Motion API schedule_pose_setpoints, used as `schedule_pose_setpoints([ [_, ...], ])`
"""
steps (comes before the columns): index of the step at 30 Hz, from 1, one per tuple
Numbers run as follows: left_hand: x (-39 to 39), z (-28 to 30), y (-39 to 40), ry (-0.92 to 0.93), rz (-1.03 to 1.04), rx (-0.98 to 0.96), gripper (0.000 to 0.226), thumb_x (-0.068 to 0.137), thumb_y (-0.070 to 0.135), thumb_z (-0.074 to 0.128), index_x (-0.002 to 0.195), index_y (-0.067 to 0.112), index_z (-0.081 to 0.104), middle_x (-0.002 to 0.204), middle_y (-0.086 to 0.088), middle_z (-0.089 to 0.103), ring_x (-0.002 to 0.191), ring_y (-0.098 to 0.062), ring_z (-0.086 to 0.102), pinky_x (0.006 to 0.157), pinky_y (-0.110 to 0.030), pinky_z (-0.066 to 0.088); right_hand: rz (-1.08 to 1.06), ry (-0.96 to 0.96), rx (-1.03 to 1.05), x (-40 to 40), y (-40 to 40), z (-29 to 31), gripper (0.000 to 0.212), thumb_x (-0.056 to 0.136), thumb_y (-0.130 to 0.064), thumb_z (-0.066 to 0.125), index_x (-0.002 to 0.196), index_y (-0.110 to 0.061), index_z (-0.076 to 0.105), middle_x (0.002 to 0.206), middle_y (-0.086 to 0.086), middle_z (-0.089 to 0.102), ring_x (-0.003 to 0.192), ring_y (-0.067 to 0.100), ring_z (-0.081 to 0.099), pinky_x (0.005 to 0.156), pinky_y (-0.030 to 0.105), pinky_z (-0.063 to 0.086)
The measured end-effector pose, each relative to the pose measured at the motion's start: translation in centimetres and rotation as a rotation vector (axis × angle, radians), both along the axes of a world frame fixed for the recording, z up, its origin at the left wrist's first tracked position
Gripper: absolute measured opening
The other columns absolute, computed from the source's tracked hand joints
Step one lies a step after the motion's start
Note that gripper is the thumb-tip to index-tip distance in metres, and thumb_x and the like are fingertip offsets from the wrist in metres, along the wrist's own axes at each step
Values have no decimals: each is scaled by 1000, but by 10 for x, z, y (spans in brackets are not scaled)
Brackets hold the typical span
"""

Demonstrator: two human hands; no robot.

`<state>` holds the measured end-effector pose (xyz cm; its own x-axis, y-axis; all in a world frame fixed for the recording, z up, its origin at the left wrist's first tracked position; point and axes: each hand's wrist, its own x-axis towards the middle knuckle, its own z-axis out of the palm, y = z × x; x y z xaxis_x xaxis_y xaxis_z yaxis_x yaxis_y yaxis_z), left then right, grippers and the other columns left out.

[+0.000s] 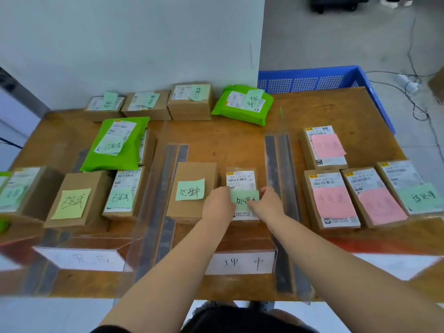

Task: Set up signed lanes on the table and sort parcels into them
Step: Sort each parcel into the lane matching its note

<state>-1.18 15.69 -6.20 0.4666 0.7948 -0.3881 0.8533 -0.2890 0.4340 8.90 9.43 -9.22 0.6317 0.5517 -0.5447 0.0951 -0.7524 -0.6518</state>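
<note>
Pinching green sticky note (245, 200) from both sides: left hand (217, 205) at its left edge, right hand (266, 202) at its right; note lies on labelled parcel (241, 180) beneath grip, middle lane; noted box (192, 191) just left of left hand

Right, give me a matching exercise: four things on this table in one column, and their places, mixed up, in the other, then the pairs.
Things:
1. yellow note
2. pink notes
3. blue crate
4. green note held by both hands

Places:
A. beyond the table's far right edge
B. on a parcel in the middle lane
C. on a brown box in the left lane
D. on parcels in the right lane

Pairs: 1-C, 2-D, 3-A, 4-B

The left hand and right hand pinch the green note's two ends.
</note>
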Motion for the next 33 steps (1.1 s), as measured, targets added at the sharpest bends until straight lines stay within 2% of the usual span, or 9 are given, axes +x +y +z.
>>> schedule_pose_setpoints([
  [2, 3, 13, 6, -70, -3, 47, 34, 88, 17, 58, 120, 7, 56, 118, -10, 63, 105, -28, 59, 84, -35, 48, 7, -65, 66, 3, 7, 9, 49, 84, -13, 67, 126, -11, 42, 127, 7, 50, 112, 25, 58, 64, 24, 51],
  [5, 9, 40, 24, -172, 9, 125, 42, 91, 24, 55, 130, 10, 48, 131, -9, 55, 120, -27, 51, 91, -34, 42, 117, -175, 190, 18, 25, 32, 57, 83, -13, 66, 133, -12, 38, 135, 6, 44, 125, 25, 46, 96, 37, 47],
  [7, 15, 57, 41, -232, 47, 154, 53, 92, 27, 54, 140, 11, 38, 142, -6, 44, 129, -23, 43, 103, -34, 36, 171, -215, 263, 34, 42, 52, 60, 83, -13, 66, 136, -11, 38, 138, 7, 43, 129, 23, 42, 105, 34, 38],
  [16, 74, 71, 134, -293, 54, 143, 56, 92, 38, 52, 139, 11, 37, 140, -8, 47, 129, -23, 44, 104, -34, 36, 309, -446, 257, 113, 135, 91, 51, 83, -18, 66, 130, -9, 49, 134, 12, 47, 125, 26, 46, 101, 31, 36],
  [21, 114, 34, 180, -355, 105, -28, 56, 91, 39, 53, 137, 11, 40, 137, -6, 50, 124, -22, 48, 100, -33, 41, 387, -513, 80, 164, 189, 65, 60, 83, -24, 65, 137, -11, 43, 137, 13, 43, 127, 28, 42, 105, 36, 36],
  [25, 139, -4, 205, -410, 232, -120, 46, 91, 36, 55, 127, 8, 48, 124, -6, 58, 107, -18, 54, 78, -22, 35, 366, -520, 32, 201, 221, 35, 64, 82, -25, 69, 137, -9, 41, 136, 14, 43, 127, 28, 41, 104, 36, 36],
  [27, 147, -21, 210, -436, 305, -195, 46, 90, 37, 56, 126, 9, 49, 121, -5, 59, 94, -14, 54, 75, -21, 35, 383, -521, 14, 215, 234, 23, 62, 82, -24, 69, 135, -8, 42, 134, 14, 44, 125, 28, 42, 102, 34, 36],
  [31, 163, -45, 218, -417, 398, -294, 56, 89, 40, 57, 133, 8, 44, 125, -5, 58, 101, -19, 57, 74, -20, 41, 416, -530, -38, 233, 259, 11, 64, 82, -28, 69, 135, -8, 40, 132, 14, 46, 123, 29, 44, 99, 36, 40],
  [33, 171, -53, 222, -446, 454, -354, 64, 87, 42, 58, 136, 5, 40, 122, -8, 59, 104, -23, 59, 83, -26, 49, 420, -497, -76, 239, 267, 7, 64, 82, -31, 68, 134, -8, 40, 131, 13, 49, 120, 28, 48, 94, 35, 43],
])
